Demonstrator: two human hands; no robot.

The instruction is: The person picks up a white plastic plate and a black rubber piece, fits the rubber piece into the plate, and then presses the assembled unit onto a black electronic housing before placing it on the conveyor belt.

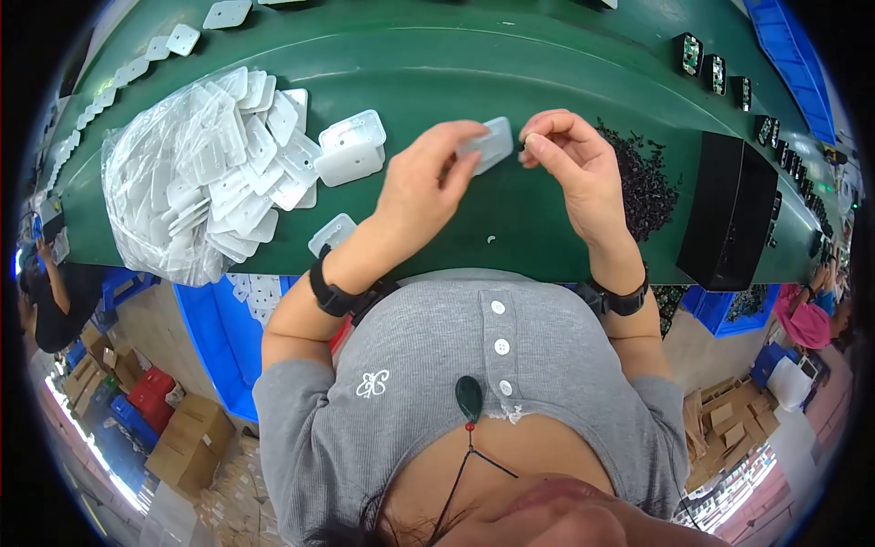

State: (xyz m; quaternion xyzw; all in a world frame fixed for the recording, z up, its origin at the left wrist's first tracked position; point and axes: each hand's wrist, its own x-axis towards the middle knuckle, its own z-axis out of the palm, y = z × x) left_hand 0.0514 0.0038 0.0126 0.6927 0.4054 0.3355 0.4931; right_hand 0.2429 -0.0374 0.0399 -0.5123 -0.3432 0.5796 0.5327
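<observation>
Over the green bench, my left hand (427, 175) holds a white, rounded plastic plate (496, 146) by its left edge, between thumb and fingers. Just to the right of that plate, my right hand (583, 169) is closed in a pinch. A tiny dark piece (523, 144) shows at its fingertips, too small to make out fully. Beside my right hand lies a heap of small black parts (649, 182). Left of my left hand, a few loose plates (350, 162) overlap, and another plate (333, 233) lies by my left forearm.
A clear plastic bag (146, 196) spills many white plates on the left. A black box (726, 210) stands at the right, with circuit-board units (690, 55) in a row beyond. More plates (182, 39) line the far left. Blue bins (219, 342) sit below the bench edge.
</observation>
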